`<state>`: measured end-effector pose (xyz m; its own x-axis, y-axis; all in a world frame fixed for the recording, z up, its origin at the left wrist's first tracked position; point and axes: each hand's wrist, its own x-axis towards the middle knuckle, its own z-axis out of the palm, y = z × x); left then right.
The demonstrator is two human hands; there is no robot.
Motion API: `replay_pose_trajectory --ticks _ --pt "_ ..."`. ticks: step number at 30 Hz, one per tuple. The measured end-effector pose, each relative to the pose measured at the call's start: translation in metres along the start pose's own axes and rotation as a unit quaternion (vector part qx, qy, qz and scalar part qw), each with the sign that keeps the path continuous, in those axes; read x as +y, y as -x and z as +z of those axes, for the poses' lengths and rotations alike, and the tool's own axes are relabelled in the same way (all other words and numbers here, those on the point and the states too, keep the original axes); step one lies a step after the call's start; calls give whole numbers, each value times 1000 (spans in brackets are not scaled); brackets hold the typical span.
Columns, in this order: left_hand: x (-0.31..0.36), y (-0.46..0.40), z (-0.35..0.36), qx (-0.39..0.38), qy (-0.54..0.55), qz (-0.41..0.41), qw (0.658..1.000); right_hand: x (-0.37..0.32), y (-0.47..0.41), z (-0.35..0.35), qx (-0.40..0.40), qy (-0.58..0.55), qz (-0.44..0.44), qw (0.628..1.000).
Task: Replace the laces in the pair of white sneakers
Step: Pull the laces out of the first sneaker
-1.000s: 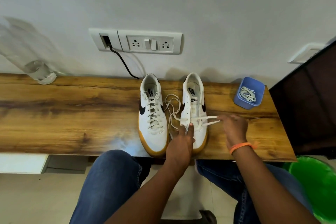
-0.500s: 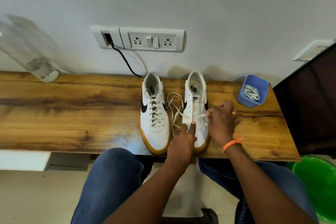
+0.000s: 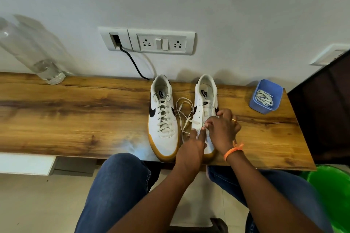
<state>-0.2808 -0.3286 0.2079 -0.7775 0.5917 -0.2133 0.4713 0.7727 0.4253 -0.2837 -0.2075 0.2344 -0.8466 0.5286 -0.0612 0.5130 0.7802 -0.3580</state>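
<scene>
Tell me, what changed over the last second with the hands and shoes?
The right hand came in from the side, where it had drawn the lace out, and now pinches at the eyelets of the right shoe. The left hand stayed pressed on its toe; the left shoe and blue cup stayed put.

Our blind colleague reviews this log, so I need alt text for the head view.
Both hands, left hand and right hand, work a lace at the right sneaker on a wooden table. The left sneaker is fully laced; a blue cup holds more laces.
</scene>
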Motion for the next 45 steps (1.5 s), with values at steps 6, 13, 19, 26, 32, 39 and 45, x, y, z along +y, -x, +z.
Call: replay_pose_trajectory --ticks 6,13,19,26,32,39,45 --pt "-1 -1 -4 -25 -2 -12 1000 40 -17 -40 1 -17 176 984" --pt "-2 -2 1 -9 2 -12 1000 14 -1 -27 42 9 43 998" --pt "-3 0 5 6 1 4 1000 1 2 -1 -14 5 -4 1000" --pt "-4 -1 2 -14 -3 -9 1000 37 -11 -42 20 20 190 981" --pt "-2 -1 1 -6 -6 -7 1000 18 0 -28 47 22 27 998" --pt "-2 -1 2 -6 -7 3 1000 8 2 -1 35 47 -60 996" --pt "-2 0 -1 -23 -28 -2 999 39 -11 -41 92 18 127 987"
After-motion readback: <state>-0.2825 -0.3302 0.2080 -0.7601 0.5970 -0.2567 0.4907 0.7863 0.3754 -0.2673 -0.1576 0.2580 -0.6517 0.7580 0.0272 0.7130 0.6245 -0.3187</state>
